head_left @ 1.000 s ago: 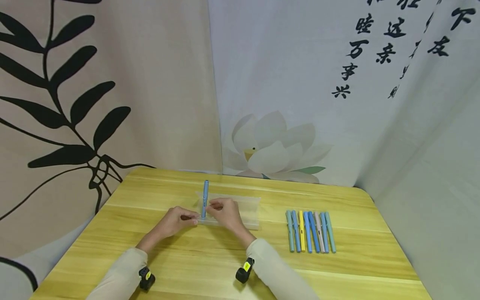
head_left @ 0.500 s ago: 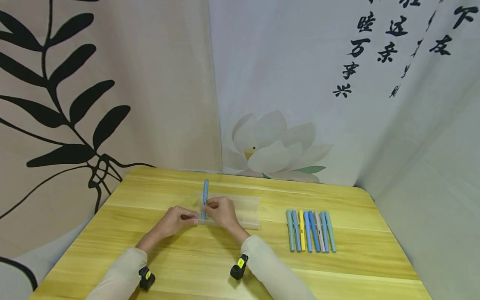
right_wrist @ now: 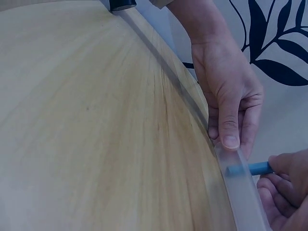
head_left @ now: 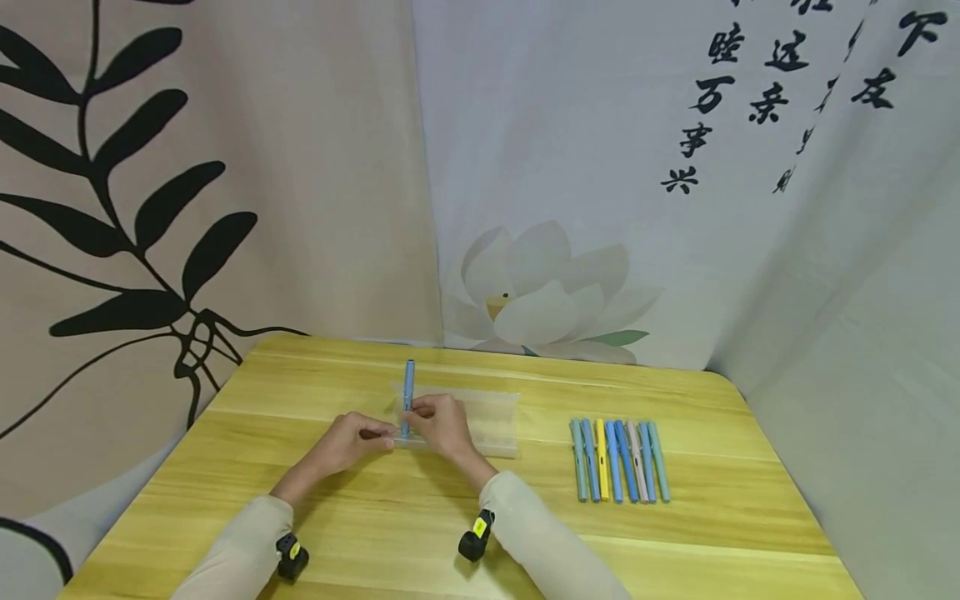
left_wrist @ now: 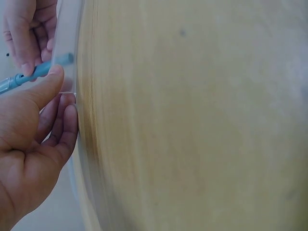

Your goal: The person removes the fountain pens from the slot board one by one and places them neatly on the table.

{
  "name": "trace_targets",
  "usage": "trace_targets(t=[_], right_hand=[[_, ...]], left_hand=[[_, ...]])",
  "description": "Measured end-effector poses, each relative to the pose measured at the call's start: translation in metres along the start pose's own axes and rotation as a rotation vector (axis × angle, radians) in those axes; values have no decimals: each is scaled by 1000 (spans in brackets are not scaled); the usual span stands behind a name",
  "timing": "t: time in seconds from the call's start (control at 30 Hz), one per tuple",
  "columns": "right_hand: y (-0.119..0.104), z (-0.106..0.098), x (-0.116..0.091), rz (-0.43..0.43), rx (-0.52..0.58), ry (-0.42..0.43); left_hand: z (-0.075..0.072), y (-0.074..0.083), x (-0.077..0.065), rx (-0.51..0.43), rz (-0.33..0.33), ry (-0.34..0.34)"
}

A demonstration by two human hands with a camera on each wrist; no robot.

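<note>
A blue pen [head_left: 408, 385] points away from me at the left end of a clear plastic pouch [head_left: 491, 421] on the table. My right hand [head_left: 444, 423] pinches its barrel between thumb and finger. In the right wrist view, the lower end of the pen shows through the frosted strip [right_wrist: 246, 202] along the pouch's near edge. With thumb and fingers my left hand [head_left: 351, 443] holds the left corner of that strip. The left wrist view has my left thumb [left_wrist: 45, 86] right beside the pen [left_wrist: 43, 69]. The right fingertips partly cover the pen.
To the right, several pens [head_left: 618, 460] lie side by side in a row, in green, blue, yellow and grey-pink. The wooden table [head_left: 390, 533] ends at a printed curtain [head_left: 345, 208] behind it and a pale one [head_left: 847, 333] on the right.
My right hand has moved a little left and now grips the pen, which it was beside a second ago. The left hand and the pouch have stayed in place.
</note>
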State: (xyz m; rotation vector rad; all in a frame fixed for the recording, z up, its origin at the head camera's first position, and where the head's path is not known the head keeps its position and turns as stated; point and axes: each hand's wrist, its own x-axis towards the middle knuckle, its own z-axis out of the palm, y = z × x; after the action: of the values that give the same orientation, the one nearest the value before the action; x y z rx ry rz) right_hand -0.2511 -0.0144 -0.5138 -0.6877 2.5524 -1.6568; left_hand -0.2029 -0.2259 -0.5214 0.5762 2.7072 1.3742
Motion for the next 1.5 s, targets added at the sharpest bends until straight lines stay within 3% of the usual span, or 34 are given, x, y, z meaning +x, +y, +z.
trace_targets(t=[0.43,0.83,1.5], right_hand=[[-10,-10,3,-12,-7,52],[-14,-34,-7,-22,10,56],[-19,-75,-31,-9,27,72]], left_hand=[[1,-2,3,-1,-12,-8],[1,-2,0,17,2,8],[2,2,0,33,-39,21]])
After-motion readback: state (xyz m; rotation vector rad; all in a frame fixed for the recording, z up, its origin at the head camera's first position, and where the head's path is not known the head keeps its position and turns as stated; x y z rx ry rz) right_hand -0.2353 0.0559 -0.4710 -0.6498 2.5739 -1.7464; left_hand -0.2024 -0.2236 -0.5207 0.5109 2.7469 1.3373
